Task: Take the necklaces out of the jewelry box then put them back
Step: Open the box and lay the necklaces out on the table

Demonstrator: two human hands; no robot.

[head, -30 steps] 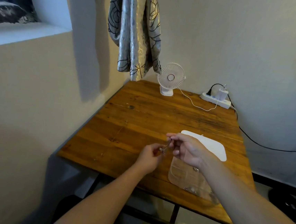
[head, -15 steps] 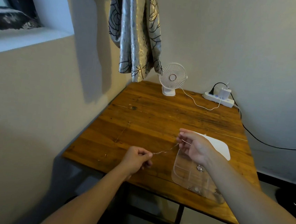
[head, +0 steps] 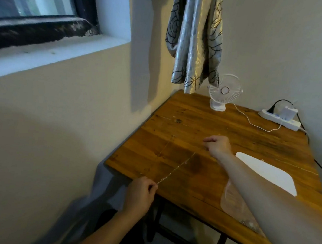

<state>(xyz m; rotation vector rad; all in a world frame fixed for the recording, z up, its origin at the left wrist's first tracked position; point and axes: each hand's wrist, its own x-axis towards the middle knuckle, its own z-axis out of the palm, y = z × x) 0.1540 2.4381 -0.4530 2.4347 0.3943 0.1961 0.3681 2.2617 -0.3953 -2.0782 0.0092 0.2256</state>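
A thin silver necklace chain (head: 177, 167) runs taut and diagonal just above the wooden table (head: 224, 128). My left hand (head: 141, 193) pinches its near end at the table's front left edge. My right hand (head: 217, 146) is closed on the far end, further back over the table. Another thin chain (head: 165, 147) lies flat on the wood to the left of the stretched one. The clear plastic jewelry box (head: 234, 204) lies open near the front edge, mostly hidden by my right forearm. Its white lid (head: 269, 172) rests behind it.
A small white fan (head: 225, 91) stands at the table's back edge, wired to a white power strip (head: 280, 119) at the back right. A patterned curtain (head: 196, 36) hangs above the back left corner. Walls close off the table's left and back.
My hands moved apart and the chain went from bunched between them to stretched out. The left hand drew back to the table's front edge; the right hand went further back. The view swung left.
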